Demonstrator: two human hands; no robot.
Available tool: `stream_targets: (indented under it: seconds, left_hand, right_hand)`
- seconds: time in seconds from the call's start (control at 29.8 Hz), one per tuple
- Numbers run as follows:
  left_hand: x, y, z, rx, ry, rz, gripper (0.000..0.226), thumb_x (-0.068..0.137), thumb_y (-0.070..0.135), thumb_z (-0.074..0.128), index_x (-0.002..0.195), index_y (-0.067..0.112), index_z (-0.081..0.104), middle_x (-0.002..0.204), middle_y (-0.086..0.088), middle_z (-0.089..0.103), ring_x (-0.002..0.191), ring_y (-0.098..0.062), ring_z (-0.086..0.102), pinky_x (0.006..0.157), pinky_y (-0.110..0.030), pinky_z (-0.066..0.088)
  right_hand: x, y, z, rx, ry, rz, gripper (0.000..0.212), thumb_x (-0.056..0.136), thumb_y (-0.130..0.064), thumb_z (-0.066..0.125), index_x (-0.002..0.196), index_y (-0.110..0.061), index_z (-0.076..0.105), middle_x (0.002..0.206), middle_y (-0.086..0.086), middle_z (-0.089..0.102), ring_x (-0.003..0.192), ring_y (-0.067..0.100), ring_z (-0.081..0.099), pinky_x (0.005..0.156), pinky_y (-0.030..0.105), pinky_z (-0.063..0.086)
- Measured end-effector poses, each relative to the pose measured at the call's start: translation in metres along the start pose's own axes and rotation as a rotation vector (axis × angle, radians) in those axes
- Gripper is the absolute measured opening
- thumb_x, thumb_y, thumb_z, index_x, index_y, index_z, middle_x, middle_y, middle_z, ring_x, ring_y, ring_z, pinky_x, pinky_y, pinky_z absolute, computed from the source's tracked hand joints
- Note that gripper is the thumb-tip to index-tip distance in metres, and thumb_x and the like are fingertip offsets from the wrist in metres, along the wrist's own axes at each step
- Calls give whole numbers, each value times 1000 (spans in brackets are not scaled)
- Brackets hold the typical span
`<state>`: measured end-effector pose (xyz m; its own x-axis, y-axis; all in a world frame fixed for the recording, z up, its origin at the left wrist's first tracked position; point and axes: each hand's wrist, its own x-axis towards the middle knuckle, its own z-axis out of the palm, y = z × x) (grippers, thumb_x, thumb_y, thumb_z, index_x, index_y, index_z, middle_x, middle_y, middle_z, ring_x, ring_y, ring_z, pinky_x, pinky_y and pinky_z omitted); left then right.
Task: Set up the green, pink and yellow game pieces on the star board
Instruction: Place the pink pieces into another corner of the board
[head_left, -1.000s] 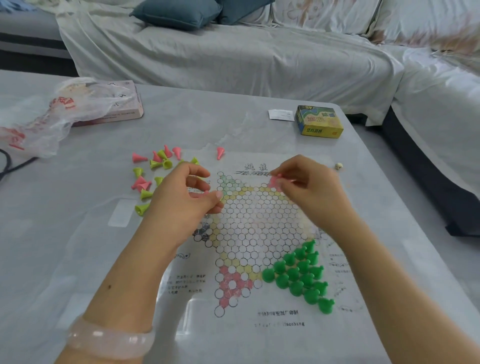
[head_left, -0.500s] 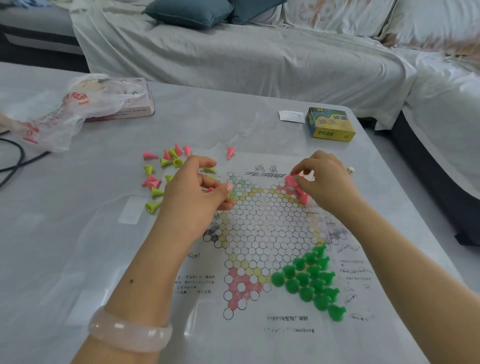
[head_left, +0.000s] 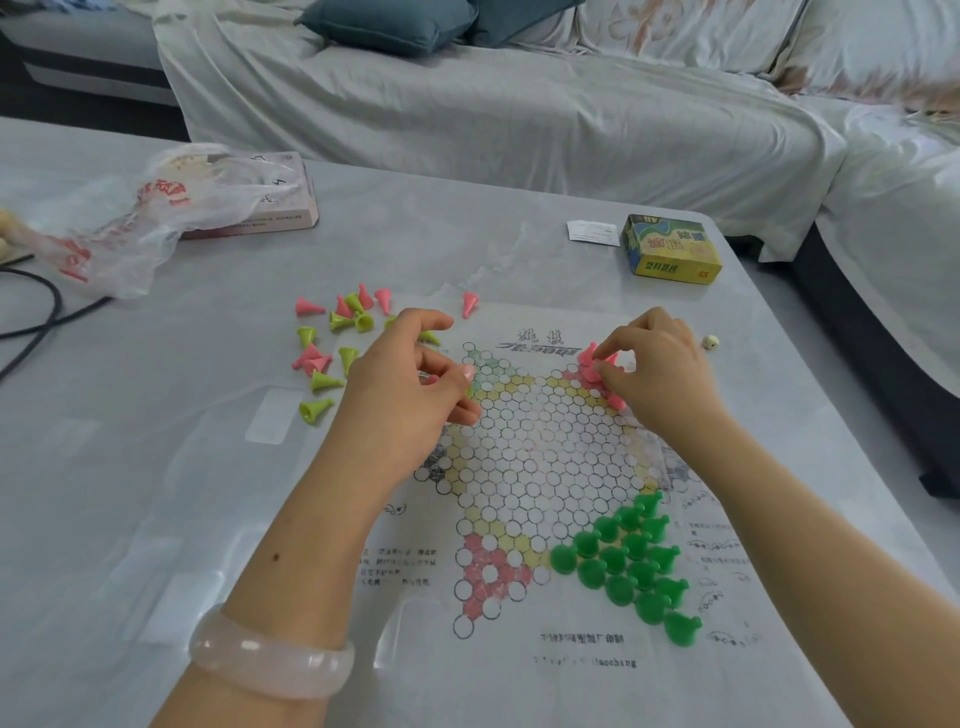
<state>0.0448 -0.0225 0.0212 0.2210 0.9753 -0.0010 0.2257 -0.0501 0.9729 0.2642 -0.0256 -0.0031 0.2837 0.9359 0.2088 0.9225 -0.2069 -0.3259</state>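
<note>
Sofa (head_left: 519, 119) along the far side, draped in pale cloth, two teal cushions (head_left: 395, 23) on it.

Grey counter (head_left: 156, 467) fills the near field.

Star board (head_left: 540, 467): a thin printed sheet, lying flat at centre-right of the counter. White circles in a hexagonal field, star points tinted pink, yellow and green, small print along its near and right margins.

Crumpled clear plastic bag (head_left: 130, 228) far left, partly over a flat pink box (head_left: 275, 208). Black cable (head_left: 47, 317) at the left edge.

Left hand (head_left: 410, 389) over the board's far-left point, pale bangle (head_left: 270, 654) on the wrist. Grip: fingers curled, thumb and forefinger pressed together; something pink shows between them, too hidden to name.

Right hand (head_left: 660, 374) over the far-right point. Grip: fingertips pinching a pink piece (head_left: 589, 356) among a few pink pieces standing on that point.

Green pieces (head_left: 628, 561): round-headed pawns, upright, packed in a triangle on the near-right point.

Yellow-and-green card box (head_left: 672, 249) far right, a white paper slip (head_left: 592, 232) just left of it.

Loose pieces (head_left: 332, 348): pink and yellow-green cones, mostly tipped over, scattered on the counter left of the board's far edge. One pink cone (head_left: 469, 303) upright at the far edge.

Small die (head_left: 709, 341) just right of the right hand.
</note>
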Motion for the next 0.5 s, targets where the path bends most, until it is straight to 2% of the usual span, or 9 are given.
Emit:
stream_targets:
  seconds: [0.17, 0.34, 0.44, 0.5]
  left_hand:
    - [-1, -1, -1, 17, -20, -3, 32, 87, 7, 56, 112, 25, 47, 77, -4, 67, 56, -9, 67, 65, -20, 55]
    - [-2, -1, 0, 45, -66, -10, 35, 90, 11, 53, 122, 24, 45, 83, -2, 65, 63, -16, 69, 74, -29, 57]
    - [-3, -1, 0, 12, -99, -33, 33, 94, 16, 45, 127, 23, 41, 87, -3, 62, 62, -19, 67, 69, -30, 58]
    - [-4, -2, 1, 3, -132, -52, 34, 96, 19, 39, 129, 25, 38, 91, -4, 61, 57, -19, 65, 63, -28, 57]
  right_hand:
    - [-1, 2, 2, -28, 15, -11, 13, 84, -20, 59, 94, -15, 66, 94, -2, 42, 90, 14, 33, 69, 27, 28]
    - [-2, 2, 0, -33, 18, -33, 18, 84, -20, 57, 101, -16, 64, 95, -2, 42, 93, 15, 36, 71, 26, 27]
    - [-6, 0, -8, -33, 51, -45, 23, 85, -22, 57, 107, -16, 60, 105, 3, 48, 102, 18, 42, 73, 24, 26]
    - [-12, -10, -15, 5, 102, -72, 21, 86, -25, 57, 105, -16, 60, 103, -1, 49, 98, 16, 45, 73, 23, 27]
